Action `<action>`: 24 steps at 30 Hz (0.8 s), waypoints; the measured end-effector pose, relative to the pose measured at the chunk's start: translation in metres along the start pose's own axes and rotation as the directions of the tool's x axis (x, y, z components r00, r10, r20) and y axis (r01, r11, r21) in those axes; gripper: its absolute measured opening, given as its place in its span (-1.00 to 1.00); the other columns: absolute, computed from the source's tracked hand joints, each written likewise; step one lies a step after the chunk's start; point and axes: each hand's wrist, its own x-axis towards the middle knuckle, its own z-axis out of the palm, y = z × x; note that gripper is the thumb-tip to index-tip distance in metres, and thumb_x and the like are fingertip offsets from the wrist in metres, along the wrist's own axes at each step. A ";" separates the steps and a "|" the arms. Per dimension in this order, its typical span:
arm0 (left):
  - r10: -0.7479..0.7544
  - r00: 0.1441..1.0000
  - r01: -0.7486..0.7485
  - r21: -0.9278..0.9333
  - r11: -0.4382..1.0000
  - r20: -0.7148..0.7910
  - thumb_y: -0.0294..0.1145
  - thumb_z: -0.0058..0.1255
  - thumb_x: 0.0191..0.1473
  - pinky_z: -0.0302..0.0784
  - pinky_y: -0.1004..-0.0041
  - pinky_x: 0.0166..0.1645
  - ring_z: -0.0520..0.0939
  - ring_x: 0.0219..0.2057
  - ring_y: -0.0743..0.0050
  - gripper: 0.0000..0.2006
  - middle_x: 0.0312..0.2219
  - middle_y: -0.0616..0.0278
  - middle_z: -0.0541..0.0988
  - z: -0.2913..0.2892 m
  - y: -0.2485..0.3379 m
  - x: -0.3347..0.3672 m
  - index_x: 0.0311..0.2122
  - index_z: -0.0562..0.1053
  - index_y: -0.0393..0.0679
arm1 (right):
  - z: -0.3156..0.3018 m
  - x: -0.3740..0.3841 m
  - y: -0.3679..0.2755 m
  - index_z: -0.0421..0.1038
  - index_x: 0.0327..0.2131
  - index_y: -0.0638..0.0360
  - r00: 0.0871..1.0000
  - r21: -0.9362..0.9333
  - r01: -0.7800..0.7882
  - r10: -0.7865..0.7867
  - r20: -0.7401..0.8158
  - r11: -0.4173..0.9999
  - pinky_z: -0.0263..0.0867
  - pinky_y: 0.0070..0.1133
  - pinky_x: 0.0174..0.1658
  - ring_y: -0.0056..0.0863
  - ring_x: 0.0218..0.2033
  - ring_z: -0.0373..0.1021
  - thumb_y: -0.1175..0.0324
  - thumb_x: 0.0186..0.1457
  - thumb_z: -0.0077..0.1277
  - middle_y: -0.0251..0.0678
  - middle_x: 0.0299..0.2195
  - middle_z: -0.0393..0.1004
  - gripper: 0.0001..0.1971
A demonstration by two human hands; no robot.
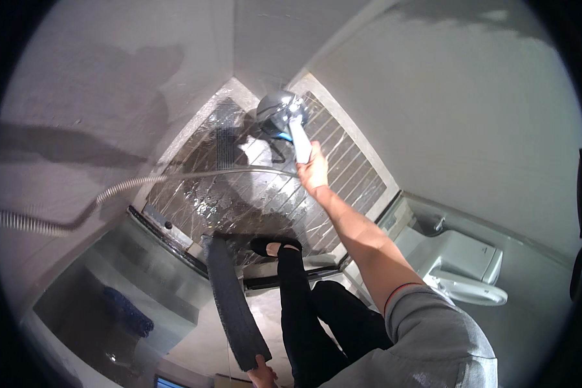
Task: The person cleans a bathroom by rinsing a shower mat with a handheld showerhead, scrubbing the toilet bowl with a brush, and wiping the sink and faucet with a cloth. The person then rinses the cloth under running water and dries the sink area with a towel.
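I see left hand (262, 375) gripping dark strip (233, 302) by near end, long axis running forward; right hand (313, 171), farther out, clasps white-handled sprayer (298, 134).

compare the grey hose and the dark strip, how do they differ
The dark strip is broad and flat; the hose is thin and rounded. The dark strip is dark grey; the hose is paler. The left hand grips the dark strip; the hose runs to the right hand. Both are long.
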 end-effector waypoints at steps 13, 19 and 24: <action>0.088 0.986 -0.049 0.257 0.965 -0.140 0.11 0.12 0.00 0.15 0.40 -0.75 0.27 -0.83 0.46 -0.44 -0.81 0.28 0.28 -0.002 -0.046 0.044 -0.34 0.45 -0.37 | -0.152 0.048 0.050 0.24 -0.12 0.12 0.945 -0.243 0.246 -0.287 -0.154 0.938 0.29 -0.27 -0.11 0.00 -0.20 0.37 0.58 -0.20 0.08 -0.03 -0.29 0.42 -0.53; 0.224 0.971 -0.216 0.097 0.972 -0.080 0.03 0.11 0.02 0.11 0.42 -0.79 0.23 -0.86 0.49 -0.52 -0.81 0.30 0.25 0.016 -0.035 0.015 -0.34 0.45 -0.32 | -0.208 0.025 0.055 0.22 -0.17 0.14 0.966 -0.057 0.046 -0.059 -0.253 0.997 0.28 -0.23 -0.12 0.02 -0.19 0.39 0.53 -0.18 0.11 0.02 -0.30 0.44 -0.57; 0.207 0.961 -0.203 0.041 0.978 -0.181 -0.15 0.07 0.05 0.20 0.39 -0.81 0.31 -0.86 0.44 -0.67 -0.80 0.29 0.27 0.028 -0.086 0.037 -0.38 0.39 -0.27 | -0.254 -0.062 0.140 0.20 -0.18 0.13 0.927 0.089 -0.138 0.160 -0.339 0.986 0.33 -0.23 -0.20 0.11 -0.27 0.44 0.44 -0.11 0.07 0.05 -0.37 0.48 -0.62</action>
